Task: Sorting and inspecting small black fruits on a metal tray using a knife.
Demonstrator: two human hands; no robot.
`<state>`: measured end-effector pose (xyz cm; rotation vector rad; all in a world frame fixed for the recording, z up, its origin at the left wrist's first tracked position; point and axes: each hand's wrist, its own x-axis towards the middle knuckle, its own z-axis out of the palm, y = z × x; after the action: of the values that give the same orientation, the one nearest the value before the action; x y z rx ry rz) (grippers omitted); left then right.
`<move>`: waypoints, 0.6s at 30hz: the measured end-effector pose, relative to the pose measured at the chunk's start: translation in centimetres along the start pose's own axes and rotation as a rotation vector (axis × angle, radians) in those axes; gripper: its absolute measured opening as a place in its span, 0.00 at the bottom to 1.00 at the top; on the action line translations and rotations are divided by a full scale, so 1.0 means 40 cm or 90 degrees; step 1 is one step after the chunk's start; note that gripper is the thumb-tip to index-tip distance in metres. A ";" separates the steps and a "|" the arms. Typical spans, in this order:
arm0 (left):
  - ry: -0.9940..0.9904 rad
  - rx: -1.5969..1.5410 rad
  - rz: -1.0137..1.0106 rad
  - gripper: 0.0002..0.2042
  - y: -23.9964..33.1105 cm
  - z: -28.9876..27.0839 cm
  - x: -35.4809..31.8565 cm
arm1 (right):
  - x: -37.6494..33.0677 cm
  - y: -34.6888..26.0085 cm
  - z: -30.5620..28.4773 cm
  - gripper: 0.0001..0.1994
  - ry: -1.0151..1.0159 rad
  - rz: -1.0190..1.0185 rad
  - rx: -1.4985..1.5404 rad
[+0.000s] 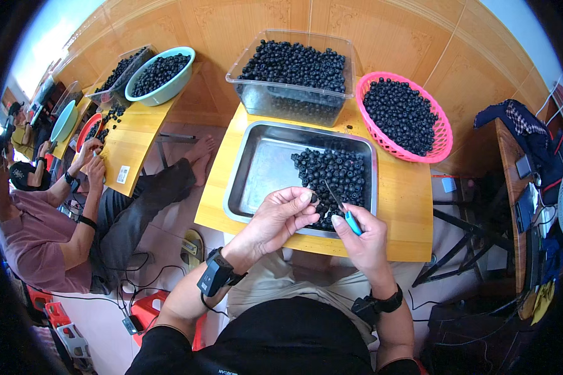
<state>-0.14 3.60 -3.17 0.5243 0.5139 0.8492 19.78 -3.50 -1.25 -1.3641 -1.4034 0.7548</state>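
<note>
your left hand (280, 215) pinches one dark berry (313, 198) while the tool in your right hand (363, 236) points at it.

your left fingers are curled nearly closed, thumb and forefinger pressing the berry at their tips, just over the near rim of the metal tray (256, 165). your right hand is wrapped tight around a blue-handled pick (343, 207); its thin shaft runs up and to your left, tip just beside the berry, so the berry lies left of and a little above your right hand. the berry pile (333, 172) sits in the tray's right half, right behind both hands. a clear tub (294, 78) and a pink basket (403, 115) of berries stand at the far edge of the yellow table (400, 206). another person (62, 212) sits at your left.
</note>
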 end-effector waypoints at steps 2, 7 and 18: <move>0.004 -0.027 0.007 0.08 -0.007 0.002 -0.005 | -0.002 0.000 0.008 0.17 -0.006 -0.025 -0.010; 0.000 -0.055 0.026 0.09 -0.013 0.026 -0.019 | 0.001 -0.027 0.023 0.21 -0.030 -0.107 -0.033; -0.031 -0.132 0.038 0.11 -0.028 0.030 -0.036 | -0.004 -0.051 0.030 0.21 -0.041 -0.124 -0.102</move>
<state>0.42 1.56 -2.63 0.3708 0.3626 0.9324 17.94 -3.76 0.24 -1.3091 -1.6503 0.5719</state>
